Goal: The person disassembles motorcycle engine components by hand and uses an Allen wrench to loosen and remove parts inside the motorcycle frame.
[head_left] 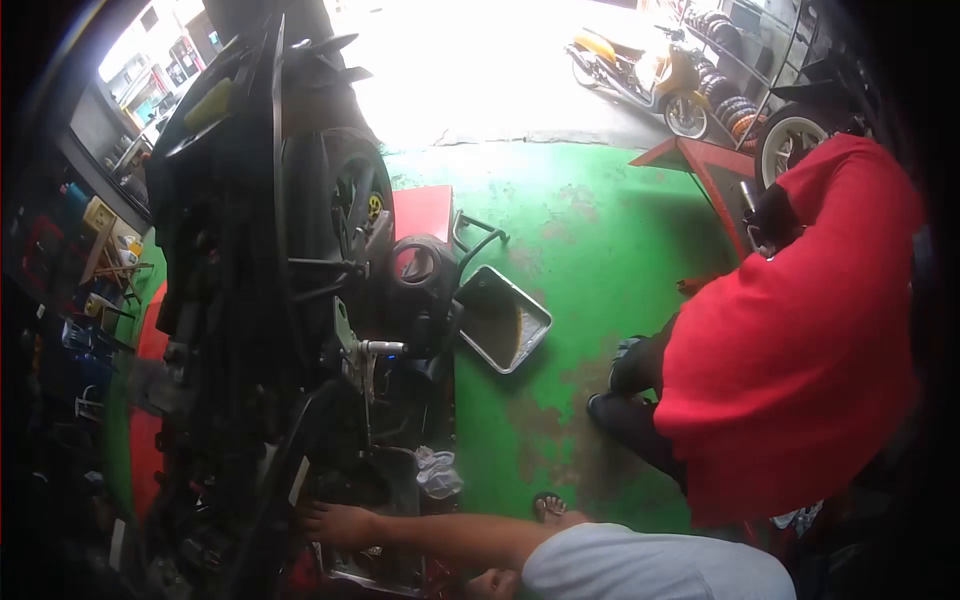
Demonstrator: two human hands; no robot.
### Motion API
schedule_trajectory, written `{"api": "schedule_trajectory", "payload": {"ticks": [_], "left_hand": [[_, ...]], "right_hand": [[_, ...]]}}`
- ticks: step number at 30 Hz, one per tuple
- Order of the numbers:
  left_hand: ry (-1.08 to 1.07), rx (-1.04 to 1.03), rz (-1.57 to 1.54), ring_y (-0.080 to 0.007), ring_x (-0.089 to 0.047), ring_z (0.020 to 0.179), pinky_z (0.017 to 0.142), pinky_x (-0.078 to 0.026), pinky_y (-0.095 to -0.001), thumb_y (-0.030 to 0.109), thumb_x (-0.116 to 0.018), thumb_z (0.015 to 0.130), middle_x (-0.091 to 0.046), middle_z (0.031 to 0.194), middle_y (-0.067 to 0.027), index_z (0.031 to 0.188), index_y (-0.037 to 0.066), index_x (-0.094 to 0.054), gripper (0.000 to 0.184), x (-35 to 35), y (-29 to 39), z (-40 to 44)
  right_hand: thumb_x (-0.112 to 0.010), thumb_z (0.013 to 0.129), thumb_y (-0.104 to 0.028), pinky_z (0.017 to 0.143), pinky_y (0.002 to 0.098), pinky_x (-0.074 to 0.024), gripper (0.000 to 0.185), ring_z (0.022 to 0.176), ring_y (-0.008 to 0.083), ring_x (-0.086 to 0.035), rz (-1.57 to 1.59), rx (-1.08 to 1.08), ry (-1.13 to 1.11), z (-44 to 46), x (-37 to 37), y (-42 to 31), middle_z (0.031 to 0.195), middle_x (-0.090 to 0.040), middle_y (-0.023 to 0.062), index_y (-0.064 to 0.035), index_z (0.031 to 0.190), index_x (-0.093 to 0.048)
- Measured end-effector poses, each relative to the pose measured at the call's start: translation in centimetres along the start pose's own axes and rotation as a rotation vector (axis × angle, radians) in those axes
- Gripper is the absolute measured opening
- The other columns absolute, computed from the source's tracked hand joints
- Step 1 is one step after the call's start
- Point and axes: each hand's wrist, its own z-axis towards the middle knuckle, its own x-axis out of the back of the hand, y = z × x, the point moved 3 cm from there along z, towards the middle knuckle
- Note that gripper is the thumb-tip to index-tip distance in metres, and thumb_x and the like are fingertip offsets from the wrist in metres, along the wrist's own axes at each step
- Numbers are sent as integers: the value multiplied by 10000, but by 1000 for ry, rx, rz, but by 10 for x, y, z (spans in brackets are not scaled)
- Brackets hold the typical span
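Observation:
My right hand [340, 525] reaches in from the lower right, under a light grey sleeve [650, 565]. Its fingers look stretched out against the dark lower part of a motorcycle [230, 400]; the tips fade into shadow, and no held object shows. Beside the fingers is a pale flat strip [299, 480] on the machine. A metal tray [405, 575] lies below my wrist, and a crumpled clear plastic bag [438, 472] sits just beyond my forearm. My left hand is not visible. A patch of skin at the bottom edge is too cut off to identify.
A metal footrest [383, 348] juts from the motorcycle. Past it are a black tank-like part [425, 275] and a rectangular pan [503, 320] on the green floor. At right, a person in red [800, 340] bends beside a red stand [705, 175]. A yellow scooter [645, 75] stands outside.

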Motion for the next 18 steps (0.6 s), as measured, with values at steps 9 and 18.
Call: {"api": "schedule_trajectory", "payload": {"ticks": [9,18], "left_hand": [[-173,-75,26,-452,-696,977,857,-558,-482,182,-645,957,-724,1074,-255,1211,31,-697,300,45,95,-29],[-336,-298,370,-359,-725,934,810,-584,-415,268,-672,982,-740,1053,-187,1268,43,-664,365,152,238,73]], "right_hand": [[-670,875,-224,833,492,-575,304,954,386,-717,278,-927,-330,-159,151,-40,1020,-719,200,-106,1152,-718],[-693,872,-306,913,482,-567,374,1039,394,-714,177,-1377,-351,-246,291,74,1089,-745,217,-32,1119,-753]]}}
